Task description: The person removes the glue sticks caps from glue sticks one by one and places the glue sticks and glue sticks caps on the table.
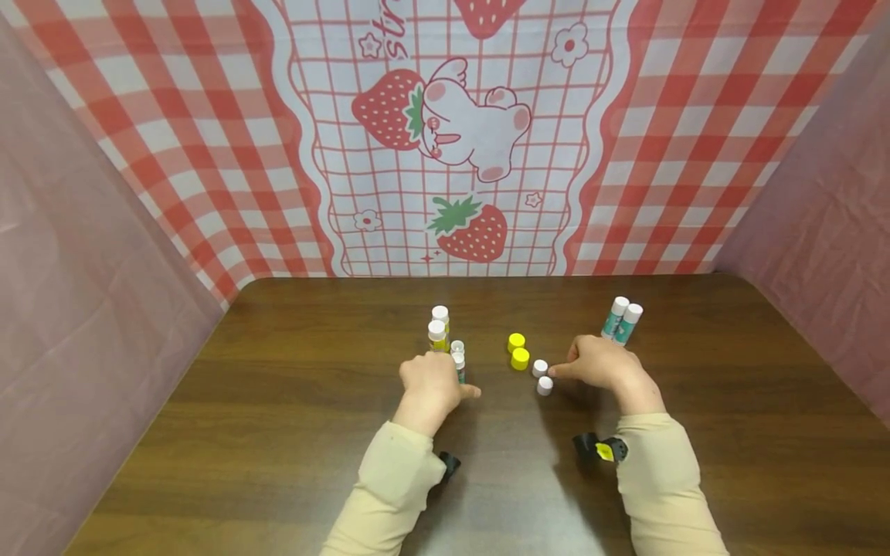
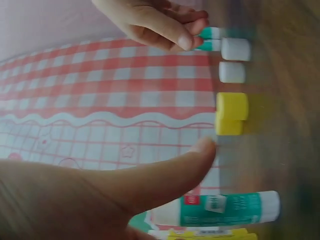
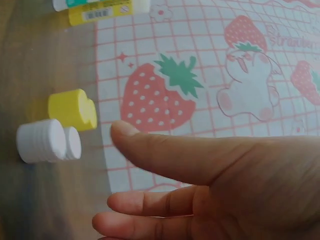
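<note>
In the head view my left hand (image 1: 429, 390) is over the table beside a group of standing glue sticks. Two have yellow bodies, one a yellow glue stick (image 1: 438, 340); two have green bodies, one a green glue stick (image 2: 220, 209). Its thumb is straight and apart from the green stick; the other fingers are mostly hidden. My right hand (image 1: 599, 363) has relaxed fingers with nothing between them. Its fingertips are beside two white caps (image 1: 540, 368). Two yellow caps (image 1: 519, 358) sit just left of those.
Two green glue sticks with white tops (image 1: 617, 315) stand side by side beyond my right hand. The brown table (image 1: 278, 432) ends at a strawberry-patterned cloth (image 1: 459, 224). Pinkish cloth (image 1: 90, 232) hangs at both sides.
</note>
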### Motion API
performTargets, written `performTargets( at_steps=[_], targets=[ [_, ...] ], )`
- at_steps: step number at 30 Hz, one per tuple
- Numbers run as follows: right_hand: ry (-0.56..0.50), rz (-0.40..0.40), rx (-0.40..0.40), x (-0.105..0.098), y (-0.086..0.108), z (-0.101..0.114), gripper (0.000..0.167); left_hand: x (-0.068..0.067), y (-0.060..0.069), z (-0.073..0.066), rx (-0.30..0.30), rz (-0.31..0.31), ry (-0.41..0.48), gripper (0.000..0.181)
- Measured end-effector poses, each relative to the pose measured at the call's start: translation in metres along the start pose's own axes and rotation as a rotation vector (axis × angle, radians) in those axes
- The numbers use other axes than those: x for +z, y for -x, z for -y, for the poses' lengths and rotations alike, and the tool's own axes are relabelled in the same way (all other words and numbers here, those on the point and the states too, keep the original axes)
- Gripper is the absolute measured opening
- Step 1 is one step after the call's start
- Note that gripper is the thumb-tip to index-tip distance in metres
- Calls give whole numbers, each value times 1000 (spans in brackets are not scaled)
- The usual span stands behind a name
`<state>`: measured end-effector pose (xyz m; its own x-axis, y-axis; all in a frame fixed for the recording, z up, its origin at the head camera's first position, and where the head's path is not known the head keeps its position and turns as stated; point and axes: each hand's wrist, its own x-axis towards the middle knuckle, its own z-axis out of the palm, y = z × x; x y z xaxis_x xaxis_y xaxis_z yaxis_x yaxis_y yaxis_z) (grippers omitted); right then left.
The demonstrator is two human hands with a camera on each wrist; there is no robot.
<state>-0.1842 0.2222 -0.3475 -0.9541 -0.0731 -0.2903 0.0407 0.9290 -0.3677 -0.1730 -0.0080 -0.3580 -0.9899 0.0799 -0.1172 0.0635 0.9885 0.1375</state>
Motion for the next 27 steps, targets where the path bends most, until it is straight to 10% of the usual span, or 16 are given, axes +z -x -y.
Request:
performTargets(
  at_steps=[7,14,27],
  targets=[
    [-66,-135,-77,-13,4,-14,41,-16,3,16,257,157,116,34],
    [-76,-440,-53,-20,7,-24,23,-20,2,13,529,144,309,30],
    [-186,-775,58,-21,-2,-38,24,6,-11,-33,634,-15,465,31]
  ],
)
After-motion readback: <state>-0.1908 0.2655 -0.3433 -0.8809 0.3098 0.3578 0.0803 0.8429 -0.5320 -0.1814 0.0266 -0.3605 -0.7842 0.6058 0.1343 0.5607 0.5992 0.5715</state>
